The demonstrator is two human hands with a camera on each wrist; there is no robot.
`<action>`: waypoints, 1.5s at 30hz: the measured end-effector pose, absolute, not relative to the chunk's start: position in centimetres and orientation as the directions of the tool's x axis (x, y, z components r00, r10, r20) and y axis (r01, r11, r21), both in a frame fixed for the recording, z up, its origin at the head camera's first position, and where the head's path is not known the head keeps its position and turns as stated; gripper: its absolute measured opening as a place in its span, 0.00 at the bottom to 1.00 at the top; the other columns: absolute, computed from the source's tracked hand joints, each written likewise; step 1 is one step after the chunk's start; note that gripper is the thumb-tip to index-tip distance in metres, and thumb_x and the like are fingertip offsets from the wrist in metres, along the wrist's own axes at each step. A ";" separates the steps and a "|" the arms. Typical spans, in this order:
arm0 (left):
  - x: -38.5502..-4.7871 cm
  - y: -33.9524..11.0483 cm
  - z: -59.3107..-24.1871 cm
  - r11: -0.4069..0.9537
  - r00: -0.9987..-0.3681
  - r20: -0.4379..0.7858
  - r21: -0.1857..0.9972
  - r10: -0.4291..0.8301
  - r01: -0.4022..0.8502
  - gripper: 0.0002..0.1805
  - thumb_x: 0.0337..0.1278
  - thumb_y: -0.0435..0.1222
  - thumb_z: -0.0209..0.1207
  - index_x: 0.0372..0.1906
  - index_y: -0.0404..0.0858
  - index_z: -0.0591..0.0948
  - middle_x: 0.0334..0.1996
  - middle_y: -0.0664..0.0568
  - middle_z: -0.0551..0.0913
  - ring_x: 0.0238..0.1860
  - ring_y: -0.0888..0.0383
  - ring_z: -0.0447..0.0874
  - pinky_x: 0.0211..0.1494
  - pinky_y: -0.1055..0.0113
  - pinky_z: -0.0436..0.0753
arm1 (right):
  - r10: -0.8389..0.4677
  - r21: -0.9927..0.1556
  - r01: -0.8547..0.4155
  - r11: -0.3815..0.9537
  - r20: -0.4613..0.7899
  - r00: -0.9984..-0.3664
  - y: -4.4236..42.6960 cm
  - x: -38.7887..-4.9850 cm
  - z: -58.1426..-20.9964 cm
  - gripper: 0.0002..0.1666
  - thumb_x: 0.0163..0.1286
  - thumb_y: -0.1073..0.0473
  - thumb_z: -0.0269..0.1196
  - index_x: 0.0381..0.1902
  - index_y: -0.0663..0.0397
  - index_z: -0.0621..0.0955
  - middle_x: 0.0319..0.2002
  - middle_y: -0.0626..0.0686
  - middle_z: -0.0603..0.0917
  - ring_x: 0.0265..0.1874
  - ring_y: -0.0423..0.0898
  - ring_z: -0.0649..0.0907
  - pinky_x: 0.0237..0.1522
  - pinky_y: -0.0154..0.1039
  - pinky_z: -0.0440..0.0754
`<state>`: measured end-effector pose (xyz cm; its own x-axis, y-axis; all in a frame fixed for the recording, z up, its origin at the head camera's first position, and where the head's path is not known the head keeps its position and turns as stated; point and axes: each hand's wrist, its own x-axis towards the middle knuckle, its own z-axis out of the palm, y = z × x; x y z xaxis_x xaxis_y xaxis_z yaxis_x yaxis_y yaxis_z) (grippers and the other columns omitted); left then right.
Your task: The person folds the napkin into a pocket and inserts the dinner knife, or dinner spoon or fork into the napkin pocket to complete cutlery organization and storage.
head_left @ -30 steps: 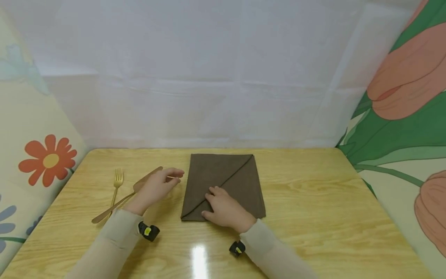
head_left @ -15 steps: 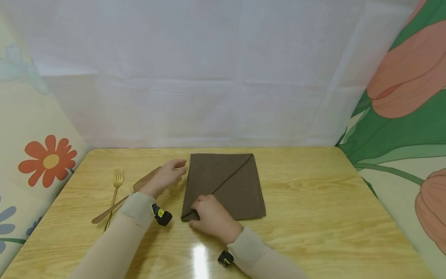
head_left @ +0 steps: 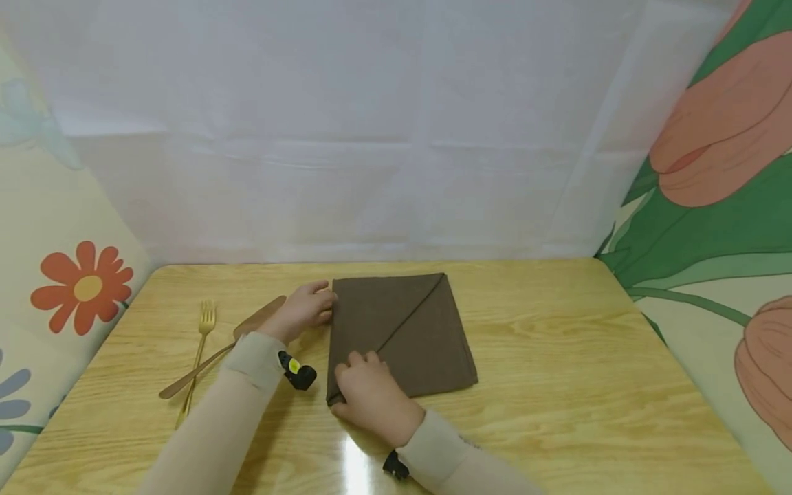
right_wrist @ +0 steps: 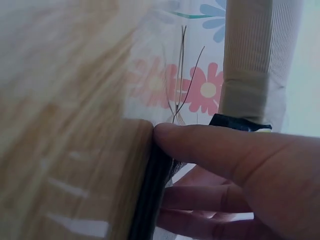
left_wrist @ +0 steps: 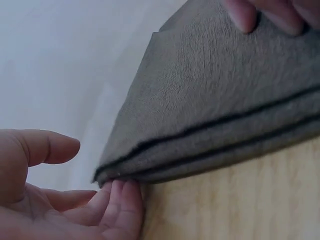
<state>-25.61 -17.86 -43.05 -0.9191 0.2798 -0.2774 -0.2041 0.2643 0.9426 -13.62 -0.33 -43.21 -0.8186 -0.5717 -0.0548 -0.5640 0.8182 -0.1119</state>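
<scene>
A dark brown folded cloth napkin lies on the table, a diagonal fold line running across its top. At its near left corner my right hand pinches the layers, thumb at the edge and fingers on the upper face. My left hand is by the napkin's far left side. In the left wrist view, its fingertips touch the lower edge at a corner of the napkin, while the thumb stays apart from the cloth. Part of the near left corner is hidden by the right hand.
A gold fork lies at the left of the wooden table. A copper-coloured utensil with a broad flat end crosses its handle, partly behind the left forearm. White sheeting stands along the table's far edge.
My right hand has slid towards the near left corner and taken hold there. The left hand has moved right to the napkin's edge. The napkin has turned slightly, its near left corner coming nearer.
</scene>
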 end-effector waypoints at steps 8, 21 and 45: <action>-25.8 -17.7 -43.7 0.242 -0.920 -0.251 0.953 0.299 -0.182 0.34 0.80 0.35 0.45 0.77 0.22 0.48 0.75 0.26 0.55 0.74 0.35 0.59 0.73 0.47 0.67 | -0.482 -0.099 -0.474 0.875 -0.084 -0.872 -0.8 -12.9 -42.8 0.25 0.57 0.38 0.75 0.42 0.49 0.85 0.41 0.52 0.81 0.43 0.52 0.79 0.46 0.54 0.79; -26.8 -17.1 -43.4 0.280 -0.933 -0.256 0.942 0.253 -0.183 0.35 0.78 0.39 0.50 0.76 0.23 0.54 0.70 0.27 0.65 0.68 0.38 0.72 0.65 0.53 0.78 | -0.508 0.040 -0.507 0.861 0.120 -0.853 -1.0 -11.5 -43.6 0.12 0.56 0.54 0.72 0.25 0.51 0.79 0.27 0.50 0.75 0.27 0.44 0.76 0.20 0.35 0.73; -26.8 -17.4 -42.4 0.207 -0.957 -0.210 0.964 0.199 -0.169 0.25 0.75 0.33 0.55 0.67 0.20 0.68 0.52 0.42 0.77 0.39 0.67 0.83 0.54 0.65 0.84 | -0.504 -0.161 -0.495 0.854 -0.023 -0.863 1.0 -12.8 -42.0 0.18 0.61 0.64 0.69 0.14 0.49 0.76 0.15 0.45 0.73 0.15 0.39 0.73 0.15 0.35 0.74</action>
<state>-26.84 -17.45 -42.41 -0.9572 0.1989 -0.2101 -0.1685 0.2069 0.9637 -12.78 1.00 -41.95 -0.8631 -0.5044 -0.0229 -0.4948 0.8539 -0.1613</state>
